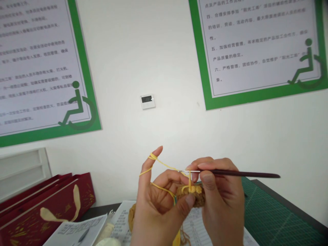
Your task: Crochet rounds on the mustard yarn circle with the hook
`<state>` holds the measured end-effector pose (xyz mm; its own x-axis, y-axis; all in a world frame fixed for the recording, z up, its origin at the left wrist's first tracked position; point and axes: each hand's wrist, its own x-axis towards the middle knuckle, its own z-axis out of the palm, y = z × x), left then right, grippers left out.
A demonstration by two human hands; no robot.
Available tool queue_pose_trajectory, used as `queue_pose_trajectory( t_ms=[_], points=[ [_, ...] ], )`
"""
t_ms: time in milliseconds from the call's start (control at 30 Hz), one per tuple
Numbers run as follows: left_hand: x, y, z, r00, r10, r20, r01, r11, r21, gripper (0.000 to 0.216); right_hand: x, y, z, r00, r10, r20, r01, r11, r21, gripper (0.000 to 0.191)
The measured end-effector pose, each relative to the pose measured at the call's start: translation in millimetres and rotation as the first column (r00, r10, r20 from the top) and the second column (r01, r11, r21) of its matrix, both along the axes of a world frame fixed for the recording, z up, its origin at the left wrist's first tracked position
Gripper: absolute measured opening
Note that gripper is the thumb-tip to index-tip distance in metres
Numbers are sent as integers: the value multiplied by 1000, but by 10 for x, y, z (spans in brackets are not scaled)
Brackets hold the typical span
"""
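My left hand (164,201) pinches a small brown and yellow crochet piece (193,194) between thumb and fingers. Yellow yarn (164,162) is wound around its raised index finger and runs across to the hook. In my right hand (221,194) is a crochet hook (246,173) with a dark handle and a thin metal shaft, held nearly level and pointing left. A yellow loop stretches from the piece up over the shaft. Part of a brown yarn ball (132,216) shows behind my left wrist, and loose strands hang below the hands.
Printed sheets (119,222) lie on the table under my hands. A green cutting mat (271,212) is at the right. Dark red gift bags (48,212) stand at the left. Green-framed posters (256,44) and a small thermostat (148,101) are on the white wall.
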<state>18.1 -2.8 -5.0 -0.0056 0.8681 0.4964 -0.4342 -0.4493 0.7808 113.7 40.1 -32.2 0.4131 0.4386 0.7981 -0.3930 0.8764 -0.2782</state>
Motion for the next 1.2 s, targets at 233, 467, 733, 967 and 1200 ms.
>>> queue_pose_trajectory(
  t_ms=[233,467,733,967,1200],
  points=[
    [-41,-10,10,986,-149,80,155,985,-72,108,-61,-55,33,992,-124,-25,125,992,24,12],
    [-42,-34,30,984,-136,118,151,980,-129,98,-65,-49,38,976,-217,-18,218,970,105,12],
    [-43,-21,28,982,-138,127,154,979,-134,101,-54,-40,52,973,-231,3,229,966,120,14],
    [-48,-21,29,977,-171,126,187,974,-130,103,-49,-40,52,976,-217,7,214,969,121,14],
    [-44,-12,31,974,-174,146,195,970,-144,103,-38,-41,57,977,-213,5,212,972,105,12]
  ],
)
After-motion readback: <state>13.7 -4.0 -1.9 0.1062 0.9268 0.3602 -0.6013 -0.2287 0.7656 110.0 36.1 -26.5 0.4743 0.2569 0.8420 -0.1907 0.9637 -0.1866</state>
